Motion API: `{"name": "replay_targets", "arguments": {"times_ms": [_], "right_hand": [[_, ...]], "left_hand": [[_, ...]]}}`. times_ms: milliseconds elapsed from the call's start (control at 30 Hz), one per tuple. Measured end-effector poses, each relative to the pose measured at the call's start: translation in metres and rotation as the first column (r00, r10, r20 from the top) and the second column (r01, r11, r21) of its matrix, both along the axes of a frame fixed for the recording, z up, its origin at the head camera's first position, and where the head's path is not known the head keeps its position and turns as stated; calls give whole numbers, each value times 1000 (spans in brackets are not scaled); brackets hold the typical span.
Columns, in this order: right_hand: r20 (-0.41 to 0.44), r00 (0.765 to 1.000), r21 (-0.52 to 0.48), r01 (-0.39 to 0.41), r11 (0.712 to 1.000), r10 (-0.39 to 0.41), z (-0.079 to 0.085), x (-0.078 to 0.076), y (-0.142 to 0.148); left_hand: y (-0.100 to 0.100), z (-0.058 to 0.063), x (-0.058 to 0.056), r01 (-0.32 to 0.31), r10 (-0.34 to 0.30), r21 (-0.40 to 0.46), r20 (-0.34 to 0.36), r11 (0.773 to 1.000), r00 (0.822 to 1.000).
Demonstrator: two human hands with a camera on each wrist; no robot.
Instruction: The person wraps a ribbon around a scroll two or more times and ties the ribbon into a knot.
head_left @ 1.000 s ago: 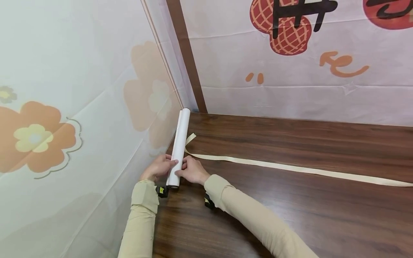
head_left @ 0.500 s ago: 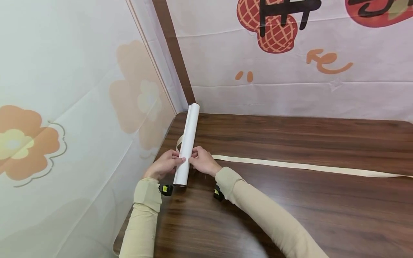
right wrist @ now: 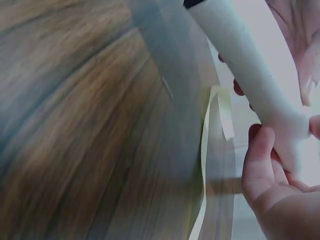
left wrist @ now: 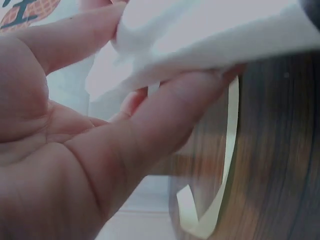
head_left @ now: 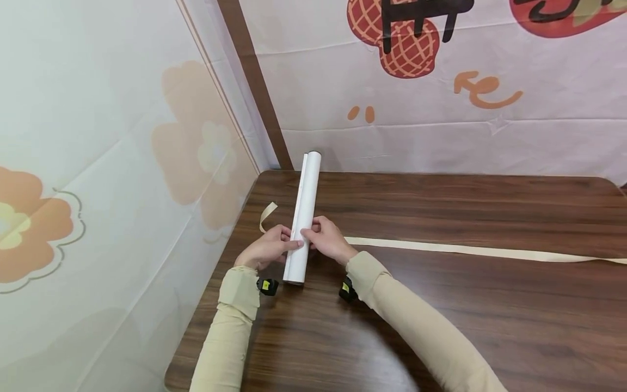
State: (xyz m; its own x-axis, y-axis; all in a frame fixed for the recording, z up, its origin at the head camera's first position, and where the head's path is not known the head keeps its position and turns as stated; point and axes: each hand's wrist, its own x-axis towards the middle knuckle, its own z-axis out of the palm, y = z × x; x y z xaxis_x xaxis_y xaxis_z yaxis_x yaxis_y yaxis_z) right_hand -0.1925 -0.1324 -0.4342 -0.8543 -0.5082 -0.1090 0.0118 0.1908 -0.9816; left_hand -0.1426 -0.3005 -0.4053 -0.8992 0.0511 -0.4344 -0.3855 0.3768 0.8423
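Observation:
A white roll [head_left: 306, 207], seemingly a rolled-up sheet with a loose edge along its left side, is held above the table with its far end pointing to the back wall. Its ends look dark. My left hand [head_left: 266, 249] grips the near half from the left, thumb on top and fingers underneath. From the right, my right hand [head_left: 331, 239] pinches it at about the same height. A cream ribbon [head_left: 431, 246] runs beneath the roll across the table; its free end curls up left of the roll. In the right wrist view the roll [right wrist: 250, 55] crosses between both hands.
The dark wood-grain table [head_left: 441, 316] has rounded corners. A white flower-printed cloth wall [head_left: 122, 136] stands close along its left side. Another printed cloth [head_left: 323, 71] hangs behind the back edge.
The roll and both hands have moved right, away from the left wall. The ribbon's curled end, earlier right of the roll, now shows on its left. The head view has shifted too.

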Motion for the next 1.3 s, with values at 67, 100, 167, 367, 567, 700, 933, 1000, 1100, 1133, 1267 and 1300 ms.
{"name": "replay_targets", "arguments": {"times_ms": [67,100,167,367,567,700,933,1000,1100,1133,1267,1300], "right_hand": [[11,1000,-9,4,1000,-4,-1,-1,7],[15,1000,-10,7,1000,-7,-1,-2,12],[23,1000,0,17,1000,-17,-2,-3,20],[32,999,34,35,999,-36,-4,-7,46],[19,999,63,50,997,-51,-7,-12,74],[8,998,78,59,995,-60,-8,-13,91],[-13,997,109,75,991,-74,-9,-12,115],[-23,997,116,82,990,-80,-11,-12,123],[-31,996,125,89,988,-86,-13,-12,136],[-28,996,124,92,988,-90,-13,-12,140],[-28,995,132,100,986,-97,-16,-12,156],[-35,995,136,101,986,-97,-16,-12,160]], "left_hand": [[6,0,-3,14,-14,5,4,1000,1000],[10,0,-4,21,-21,2,6,1000,1000],[18,-1,-6,44,-44,-1,6,999,999],[41,0,-12,117,-118,-75,-14,990,993],[64,-3,-21,147,-150,-76,-36,986,988],[75,-8,-28,157,-160,-65,-48,985,986],[96,-12,-39,137,-140,-41,-89,990,986],[104,-12,-42,122,-125,-34,-106,992,987],[117,-14,-44,124,-127,-32,-129,992,984],[121,-15,-45,132,-135,-36,-134,991,982],[137,-18,-47,184,-191,-61,-147,981,970],[141,-19,-47,202,-211,-74,-152,977,966]]}}
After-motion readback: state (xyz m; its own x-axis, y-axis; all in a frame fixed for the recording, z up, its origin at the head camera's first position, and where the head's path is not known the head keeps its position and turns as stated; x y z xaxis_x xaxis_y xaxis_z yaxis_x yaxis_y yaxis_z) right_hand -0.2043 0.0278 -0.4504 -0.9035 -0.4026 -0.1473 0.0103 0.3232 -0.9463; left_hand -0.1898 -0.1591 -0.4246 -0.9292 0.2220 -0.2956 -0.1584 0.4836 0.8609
